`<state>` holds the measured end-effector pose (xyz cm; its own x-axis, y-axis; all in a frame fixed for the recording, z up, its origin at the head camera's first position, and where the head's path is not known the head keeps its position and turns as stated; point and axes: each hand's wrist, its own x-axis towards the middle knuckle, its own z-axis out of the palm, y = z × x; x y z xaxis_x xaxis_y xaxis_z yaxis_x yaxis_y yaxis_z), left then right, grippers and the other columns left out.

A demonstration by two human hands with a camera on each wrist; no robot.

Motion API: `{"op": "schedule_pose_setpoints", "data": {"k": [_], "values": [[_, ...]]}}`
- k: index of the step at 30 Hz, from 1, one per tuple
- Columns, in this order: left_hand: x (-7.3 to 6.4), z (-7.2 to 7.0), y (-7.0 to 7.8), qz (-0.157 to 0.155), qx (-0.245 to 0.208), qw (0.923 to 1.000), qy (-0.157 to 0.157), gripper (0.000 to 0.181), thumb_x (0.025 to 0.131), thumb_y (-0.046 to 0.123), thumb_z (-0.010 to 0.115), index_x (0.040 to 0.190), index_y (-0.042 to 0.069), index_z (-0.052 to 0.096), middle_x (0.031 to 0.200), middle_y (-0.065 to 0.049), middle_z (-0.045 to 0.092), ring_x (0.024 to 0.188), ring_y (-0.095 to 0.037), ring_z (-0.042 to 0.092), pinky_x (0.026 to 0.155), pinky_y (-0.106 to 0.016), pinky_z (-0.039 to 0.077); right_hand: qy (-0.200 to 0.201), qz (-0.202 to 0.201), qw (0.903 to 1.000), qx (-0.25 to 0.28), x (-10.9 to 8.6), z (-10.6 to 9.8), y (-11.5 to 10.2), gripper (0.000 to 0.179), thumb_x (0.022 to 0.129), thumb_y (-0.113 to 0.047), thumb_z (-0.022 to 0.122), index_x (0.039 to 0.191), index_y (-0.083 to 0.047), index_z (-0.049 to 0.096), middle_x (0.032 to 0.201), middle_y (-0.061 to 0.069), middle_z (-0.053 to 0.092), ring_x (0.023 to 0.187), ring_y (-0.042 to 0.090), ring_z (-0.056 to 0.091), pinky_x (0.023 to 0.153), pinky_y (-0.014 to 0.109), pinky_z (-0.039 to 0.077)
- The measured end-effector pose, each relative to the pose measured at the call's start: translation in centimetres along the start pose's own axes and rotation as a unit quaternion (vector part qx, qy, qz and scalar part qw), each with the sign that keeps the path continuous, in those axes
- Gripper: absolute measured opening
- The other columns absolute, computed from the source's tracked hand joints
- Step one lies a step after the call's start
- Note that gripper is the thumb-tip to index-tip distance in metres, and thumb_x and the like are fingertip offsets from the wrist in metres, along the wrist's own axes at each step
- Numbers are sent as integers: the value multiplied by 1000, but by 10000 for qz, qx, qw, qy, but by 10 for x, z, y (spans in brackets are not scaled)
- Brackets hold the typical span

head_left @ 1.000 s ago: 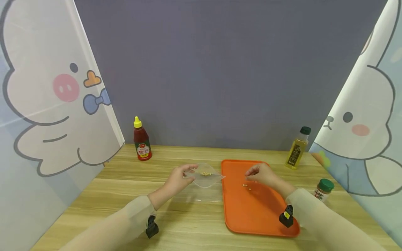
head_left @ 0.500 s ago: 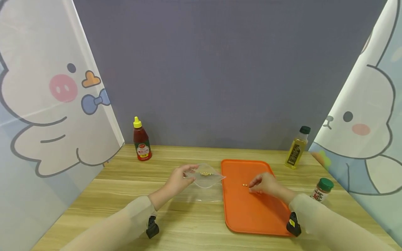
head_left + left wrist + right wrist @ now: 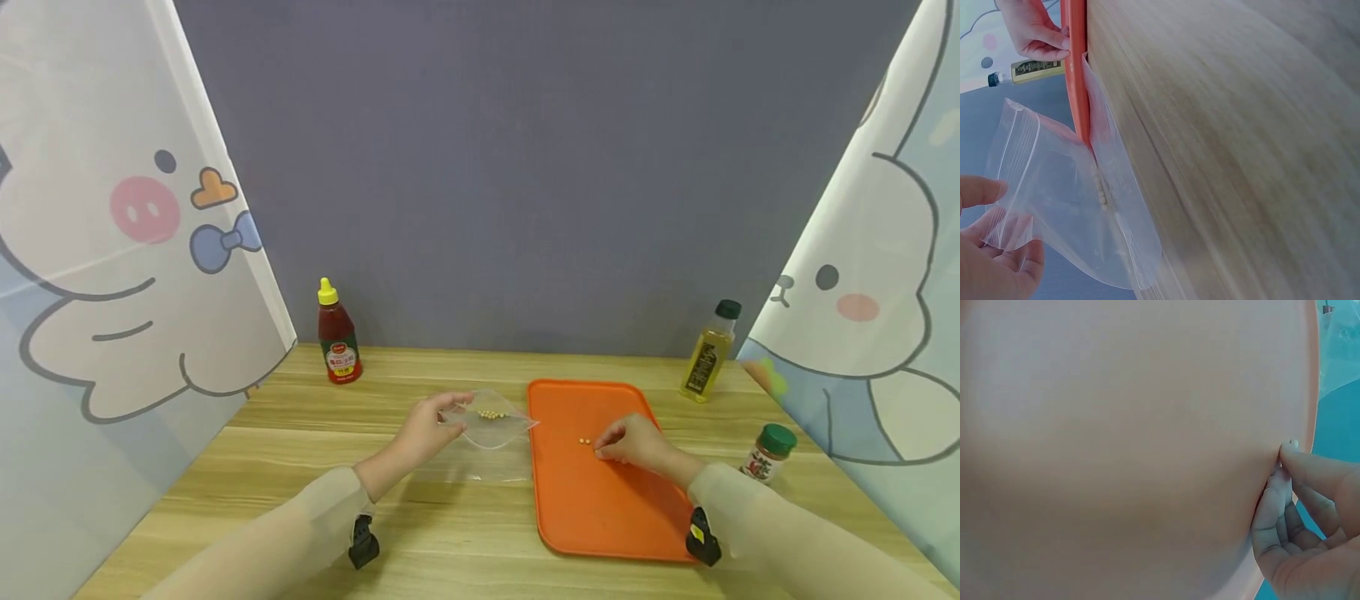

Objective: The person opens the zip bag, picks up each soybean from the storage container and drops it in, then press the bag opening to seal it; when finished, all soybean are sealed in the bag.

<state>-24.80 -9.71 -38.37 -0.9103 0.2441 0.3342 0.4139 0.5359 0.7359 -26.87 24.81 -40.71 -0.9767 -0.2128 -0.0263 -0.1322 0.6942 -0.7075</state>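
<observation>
My left hand (image 3: 429,429) holds the rim of a clear zip bag (image 3: 487,433), thumb on one side and fingers on the other. The bag's mouth gapes, and a small heap of pale yellow soybeans (image 3: 492,415) lies inside; the left wrist view shows these soybeans (image 3: 1100,192) along the lower fold. On the orange tray (image 3: 600,521), my right hand (image 3: 637,443) pinches a soybean at the tray's surface with thumb and fingertips, which mostly hide it. Just left of these fingertips are two loose soybeans (image 3: 584,442).
A ketchup bottle (image 3: 340,342) with a yellow cap stands at the back left. An oil bottle (image 3: 707,358) stands at the back right, and a green-capped spice jar (image 3: 768,454) is beside my right forearm. Printed curtains flank the wooden table (image 3: 300,417).
My right hand has come down and slightly toward me onto the tray, its fingertips closing at the nearest loose soybean. My left hand and the bag have stayed in place.
</observation>
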Motion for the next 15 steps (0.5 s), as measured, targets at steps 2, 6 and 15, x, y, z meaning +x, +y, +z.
{"op": "schedule_pose_setpoints", "data": {"k": [2,6,15], "values": [[0,0,-1,-18,-8,10000,-5,43,85,-1,70,126,9,63,124,-6,65,108,-25,62,85,-36,49,-65,-84,9999,2,0,-1,1,7,79,-8,78,83,-3,75,69,1,68,56,13,51,52,27,46],[0,0,-2,-45,-21,10000,14,43,84,-1,70,126,8,63,124,-6,65,108,-25,62,86,-36,48,-321,-325,9989,45,2,-4,3,7,82,-8,75,84,0,73,69,2,66,57,13,51,52,26,46],[2,2,-5,68,-7,10000,68,42,84,-3,70,124,6,64,123,-8,66,105,-26,62,84,-39,51,-553,-550,9963,365,6,-12,8,15,90,-9,67,92,4,72,79,9,70,65,16,58,56,30,52]]}}
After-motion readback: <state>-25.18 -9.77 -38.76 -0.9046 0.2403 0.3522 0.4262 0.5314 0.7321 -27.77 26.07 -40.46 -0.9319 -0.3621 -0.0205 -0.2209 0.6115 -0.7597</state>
